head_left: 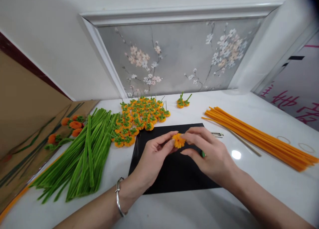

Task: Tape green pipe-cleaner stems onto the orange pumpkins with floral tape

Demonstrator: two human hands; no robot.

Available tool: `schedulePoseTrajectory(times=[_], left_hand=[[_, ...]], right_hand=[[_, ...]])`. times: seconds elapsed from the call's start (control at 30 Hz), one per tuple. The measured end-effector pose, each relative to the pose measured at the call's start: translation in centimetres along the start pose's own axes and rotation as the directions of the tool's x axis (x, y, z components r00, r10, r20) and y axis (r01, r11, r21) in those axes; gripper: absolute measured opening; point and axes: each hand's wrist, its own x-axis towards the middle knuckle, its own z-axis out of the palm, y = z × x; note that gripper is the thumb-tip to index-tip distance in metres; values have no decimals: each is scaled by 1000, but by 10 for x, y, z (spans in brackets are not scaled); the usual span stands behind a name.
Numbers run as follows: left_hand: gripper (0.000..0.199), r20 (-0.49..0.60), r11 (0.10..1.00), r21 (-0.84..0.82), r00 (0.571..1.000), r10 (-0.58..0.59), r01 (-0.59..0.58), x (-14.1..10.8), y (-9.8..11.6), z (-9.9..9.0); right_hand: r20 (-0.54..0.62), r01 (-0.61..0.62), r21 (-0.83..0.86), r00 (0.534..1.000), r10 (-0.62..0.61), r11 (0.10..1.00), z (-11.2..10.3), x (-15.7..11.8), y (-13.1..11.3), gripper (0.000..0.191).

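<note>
Both my hands meet over a black mat (pixel 174 176) on the white table. Between their fingertips sits a small orange pipe-cleaner pumpkin (pixel 178 141). My left hand (pixel 154 156), with a silver bracelet on its wrist, pinches the pumpkin's left side. My right hand (pixel 211 152) grips the right side, and a green stem end (pixel 203 153) pokes out under its fingers.
A heap of finished orange pumpkins with green tops (pixel 139 117) lies behind the mat, two more (pixel 183 102) further back. Green pipe cleaners (pixel 84 152) are piled at left, orange ones (pixel 261 137) at right. Small scissors (pixel 217 134) lie by the mat. A cardboard sheet (pixel 30 149) sits far left.
</note>
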Motion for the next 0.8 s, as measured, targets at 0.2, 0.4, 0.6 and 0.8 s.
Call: schedulePoseTrajectory(times=[0.2,0.4,0.6,0.8], left_hand=[[32,-92,944,299,981,171,-136,9,8,-14],[31,-137,839,533,967,214,-110,11,27,-49],[20,294,10,934,784,547,-357,0,30,-94],[35,531,-433,808,813,240,-400,12,11,-100]], right_hand=[[-95,-113,5,989,113,994,-7,4,2,26],[-44,-66,-44,997,64,997,-1,-1,3,27],[3,-64,-53,998,64,997,1,-2,1,29],[78,-52,-87,995,59,995,5,-3,1,30]])
